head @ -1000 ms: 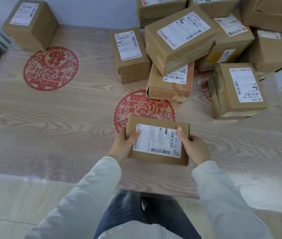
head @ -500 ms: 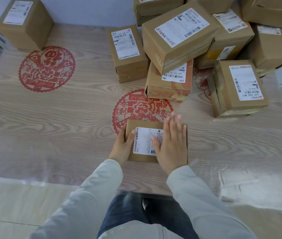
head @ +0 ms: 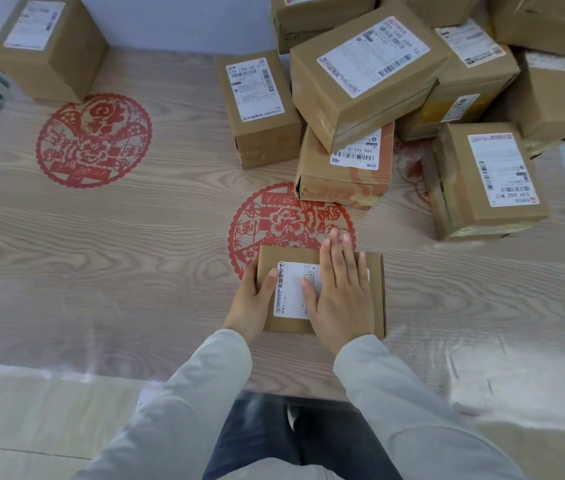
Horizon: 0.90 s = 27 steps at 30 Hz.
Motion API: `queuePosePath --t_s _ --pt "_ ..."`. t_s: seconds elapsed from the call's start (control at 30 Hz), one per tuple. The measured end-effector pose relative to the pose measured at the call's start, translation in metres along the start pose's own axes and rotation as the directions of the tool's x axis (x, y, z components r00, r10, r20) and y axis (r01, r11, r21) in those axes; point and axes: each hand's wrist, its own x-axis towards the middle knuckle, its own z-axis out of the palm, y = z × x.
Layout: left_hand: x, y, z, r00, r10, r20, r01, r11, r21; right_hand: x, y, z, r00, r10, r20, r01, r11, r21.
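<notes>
Head view, the only one I have. The box (head: 374, 289) lies flat on the table (head: 135, 254), low in the centre of the frame, its far edge overlapping the red cut-out (head: 284, 216).

My left hand (head: 251, 306) grips the box's left edge, thumb hooked over the top; the fingers on the side are hidden. My right hand (head: 340, 296) lies flat on top with straight fingers together, pressing on the label (head: 289, 292) and holding nothing.

What worries me:

- The tabletop looks glossy, as if under a clear film. If the flat palm pushes sideways harder than the left hand braces, I judge the box could skate toward the near edge, which is not far off.
- If the label is not fully stuck, a dragging palm could crease it or lift a corner. A straight downward press looks safer.
- The right hand covers about half the label, so I cannot check the print or the barcode beneath it.
- In the upper right, the pile (head: 475, 109) sits loosely, and its top box (head: 371, 74) is tilted across others. A jolt to the table, or a careless reach there, could tip it down toward the work area.
</notes>
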Motion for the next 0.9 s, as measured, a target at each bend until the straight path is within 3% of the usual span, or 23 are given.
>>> queuePosePath --t_s 0.27,0.33,0.43,0.47,0.53,0.67,0.77,0.9 --pt "0.0 0.001 -0.003 0.999 0.001 0.04 -0.002 1.0 0.009 0.001 0.001 -0.008 1.0 0.009 0.019 -0.011 0.995 0.097" --pt "0.002 0.0 -0.008 0.998 0.007 0.057 -0.006 1.0 -0.005 -0.005 0.003 -0.02 0.999 0.042 -0.03 -0.031 0.957 0.288" --pt "0.01 0.001 -0.016 0.999 0.035 0.016 -0.034 0.998 -0.047 -0.033 -0.001 -0.047 0.967 0.216 -0.134 -0.094 0.794 0.6" --pt "0.013 0.002 -0.019 0.999 0.047 0.007 -0.047 0.998 -0.047 -0.046 -0.004 -0.055 0.952 0.288 -0.101 -0.147 0.723 0.675" --pt "0.02 0.005 -0.024 0.997 0.07 0.013 -0.07 0.997 -0.031 -0.068 -0.013 -0.062 0.915 0.392 0.098 -0.319 0.553 0.769" --pt "0.028 0.013 -0.024 0.994 0.094 0.06 -0.095 0.995 0.021 -0.095 -0.02 -0.05 0.738 0.475 0.479 -0.635 0.248 0.732" --pt "0.029 0.016 -0.023 0.991 0.101 0.085 -0.104 0.994 0.034 -0.096 -0.02 -0.041 0.64 0.435 0.633 -0.747 0.162 0.645" --pt "0.029 0.017 -0.024 0.99 0.115 0.087 -0.123 0.989 0.084 -0.085 -0.022 -0.043 0.592 0.417 0.69 -0.766 0.023 0.643"
